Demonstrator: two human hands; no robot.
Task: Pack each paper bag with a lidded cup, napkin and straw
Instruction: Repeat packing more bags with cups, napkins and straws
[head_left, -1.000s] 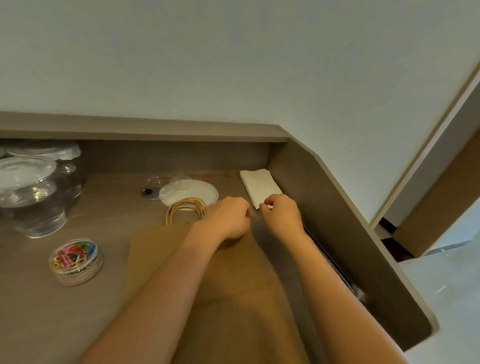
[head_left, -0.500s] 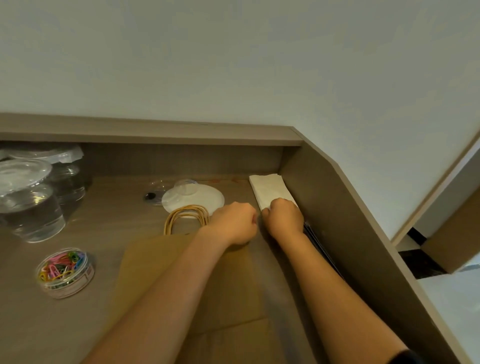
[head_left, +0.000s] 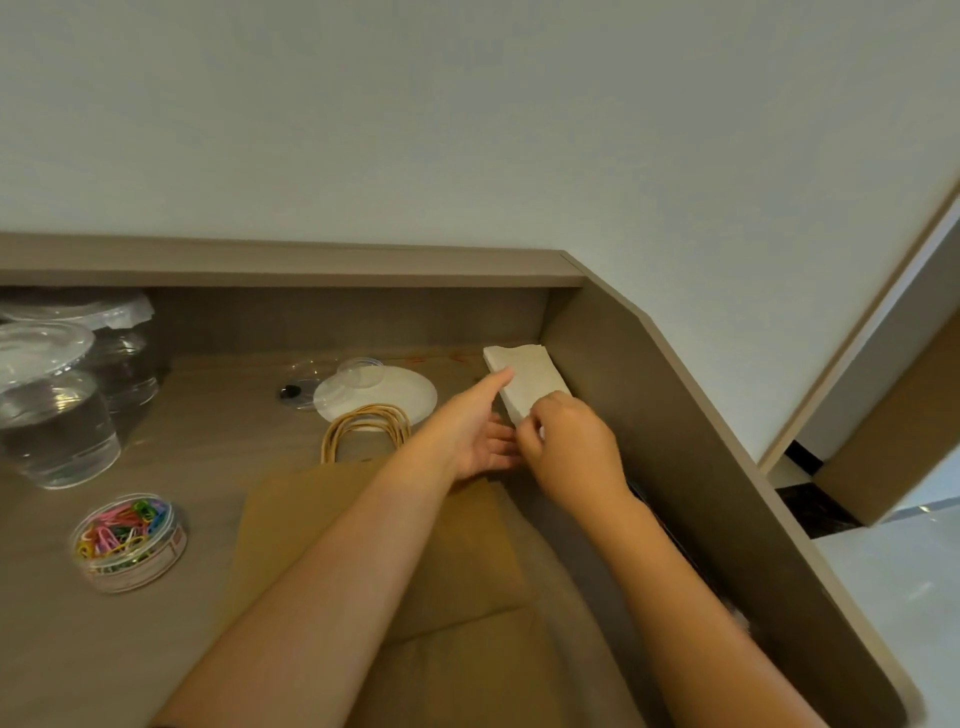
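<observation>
A stack of white napkins (head_left: 530, 371) lies in the desk's back right corner against the side wall. My right hand (head_left: 569, 447) pinches the near edge of the stack with curled fingers. My left hand (head_left: 475, 423) is spread beside it, thumb lying along the stack's left edge, fingers straight under the near corner. A flat brown paper bag (head_left: 322, 525) with looped handles (head_left: 363, 426) lies on the desk under my forearms. Clear lidded cups (head_left: 52, 410) holding water stand at the far left.
A white round lid (head_left: 405, 397) and a small clear cup (head_left: 361, 371) lie behind the bag handles. A round tub of coloured paper clips (head_left: 129, 540) sits at the front left. The raised desk wall (head_left: 675, 441) closes off the right side.
My left hand has gone from a fist to spread fingers alongside the napkins. My right hand has shifted a little toward the stack's near edge.
</observation>
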